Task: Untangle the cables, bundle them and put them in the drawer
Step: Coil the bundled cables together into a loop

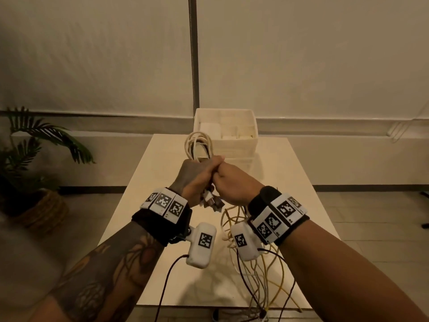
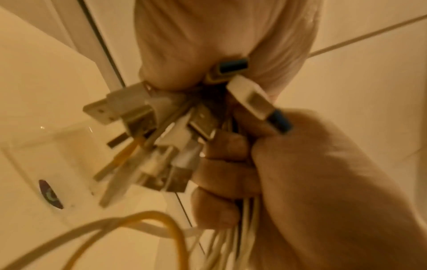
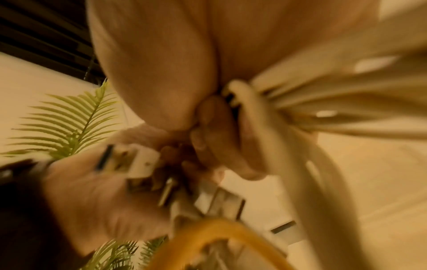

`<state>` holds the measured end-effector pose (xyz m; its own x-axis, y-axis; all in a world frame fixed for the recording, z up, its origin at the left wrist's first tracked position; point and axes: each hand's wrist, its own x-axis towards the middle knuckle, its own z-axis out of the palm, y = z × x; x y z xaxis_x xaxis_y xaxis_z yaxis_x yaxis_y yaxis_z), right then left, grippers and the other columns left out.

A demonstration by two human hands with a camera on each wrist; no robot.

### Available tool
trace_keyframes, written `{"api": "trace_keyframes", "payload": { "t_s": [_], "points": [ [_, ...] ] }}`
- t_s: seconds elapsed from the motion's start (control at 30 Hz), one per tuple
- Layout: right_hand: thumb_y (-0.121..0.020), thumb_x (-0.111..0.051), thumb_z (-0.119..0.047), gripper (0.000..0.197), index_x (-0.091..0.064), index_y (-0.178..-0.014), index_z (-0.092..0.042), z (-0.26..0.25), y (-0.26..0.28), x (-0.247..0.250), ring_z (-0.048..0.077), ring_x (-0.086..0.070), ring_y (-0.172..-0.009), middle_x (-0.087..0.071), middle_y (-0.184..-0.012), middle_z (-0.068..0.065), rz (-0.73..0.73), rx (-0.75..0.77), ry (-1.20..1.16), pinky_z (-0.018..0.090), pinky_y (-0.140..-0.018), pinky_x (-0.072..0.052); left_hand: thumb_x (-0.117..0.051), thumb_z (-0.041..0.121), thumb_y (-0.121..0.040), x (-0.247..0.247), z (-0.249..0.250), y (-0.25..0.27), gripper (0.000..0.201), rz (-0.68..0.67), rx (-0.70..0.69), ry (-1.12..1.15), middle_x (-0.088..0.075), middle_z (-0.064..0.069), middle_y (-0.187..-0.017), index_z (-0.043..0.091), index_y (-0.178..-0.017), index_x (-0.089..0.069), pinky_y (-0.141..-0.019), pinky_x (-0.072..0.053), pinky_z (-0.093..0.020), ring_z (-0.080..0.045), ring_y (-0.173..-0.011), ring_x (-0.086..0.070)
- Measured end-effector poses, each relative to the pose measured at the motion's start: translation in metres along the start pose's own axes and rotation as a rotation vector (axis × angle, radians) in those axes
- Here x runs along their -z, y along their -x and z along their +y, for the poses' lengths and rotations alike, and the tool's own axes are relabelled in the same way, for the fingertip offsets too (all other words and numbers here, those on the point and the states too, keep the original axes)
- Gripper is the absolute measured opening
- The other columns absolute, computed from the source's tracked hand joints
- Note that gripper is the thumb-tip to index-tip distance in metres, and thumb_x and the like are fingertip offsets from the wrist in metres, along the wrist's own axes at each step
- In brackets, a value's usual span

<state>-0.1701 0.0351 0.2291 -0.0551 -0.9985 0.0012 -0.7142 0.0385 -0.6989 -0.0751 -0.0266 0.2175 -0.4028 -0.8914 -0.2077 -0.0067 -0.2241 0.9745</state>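
Note:
Both hands meet above the white table (image 1: 148,228). My left hand (image 1: 197,175) grips a looped bundle of white and dark cables (image 1: 197,145), whose loops stick up past the fist. My right hand (image 1: 232,182) is curled round the same bundle just beside it. Several USB plugs (image 1: 212,202) poke out below the fists; the left wrist view shows these plugs (image 2: 161,127) up close, with the right hand's fingers (image 2: 219,164) round white strands. Yellow and white cable tails (image 1: 255,275) hang over the table's near edge. The right wrist view is blurred, showing cables (image 3: 323,100) against the palm.
A white open box with compartments (image 1: 250,140) stands at the table's far end, right behind the bundle. A potted palm in a woven basket (image 1: 34,159) sits on the floor to the left. A dark pole (image 1: 193,54) rises against the wall.

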Motion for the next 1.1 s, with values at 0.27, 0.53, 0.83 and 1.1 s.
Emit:
{"api": "trace_keyframes", "payload": {
  "t_s": [0.27,0.53,0.83,1.1],
  "points": [
    [-0.098,-0.053,-0.029,0.021,-0.059,-0.081,-0.019,0.038,0.007,-0.006,0.01,-0.053,-0.059,-0.063,-0.072,0.004,-0.002,0.008,-0.092,0.029,-0.061,-0.045,-0.063,0.024,-0.089,0.009,-0.003,-0.012,0.027,0.108,0.047,0.13,-0.04,-0.002,-0.039,0.013,-0.066,-0.056,-0.044,-0.032,-0.023,-0.016,-0.033,-0.038],
    [-0.096,-0.055,-0.017,0.019,-0.056,-0.077,-0.018,0.057,0.012,-0.034,0.006,-0.045,-0.051,-0.053,-0.066,0.001,0.295,-0.063,-0.296,0.017,-0.052,-0.039,-0.059,0.019,-0.093,0.013,0.003,-0.01,0.025,0.13,0.049,0.213,-0.036,-0.002,-0.044,0.011,-0.07,-0.053,-0.041,-0.033,-0.022,-0.016,-0.036,-0.035],
    [-0.098,-0.05,-0.028,0.014,-0.06,-0.094,-0.019,0.059,0.007,-0.039,0.02,-0.056,-0.075,-0.063,-0.084,0.004,0.108,-0.035,-0.07,0.037,-0.071,-0.047,-0.049,0.02,-0.098,0.015,0.005,-0.003,0.037,0.113,0.078,0.258,-0.05,-0.005,-0.061,0.013,-0.062,-0.044,-0.058,-0.043,-0.03,-0.019,-0.058,-0.048],
    [-0.086,-0.069,-0.011,0.007,-0.065,-0.082,-0.008,0.066,0.023,-0.039,0.017,-0.07,-0.068,-0.069,-0.073,0.011,0.212,-0.094,-0.464,0.023,-0.065,-0.055,-0.041,0.031,-0.103,0.021,0.024,0.0,0.042,0.068,0.106,0.656,-0.042,0.006,-0.042,0.017,-0.063,-0.04,-0.08,-0.05,-0.034,-0.009,-0.045,-0.05]
  ]
}}
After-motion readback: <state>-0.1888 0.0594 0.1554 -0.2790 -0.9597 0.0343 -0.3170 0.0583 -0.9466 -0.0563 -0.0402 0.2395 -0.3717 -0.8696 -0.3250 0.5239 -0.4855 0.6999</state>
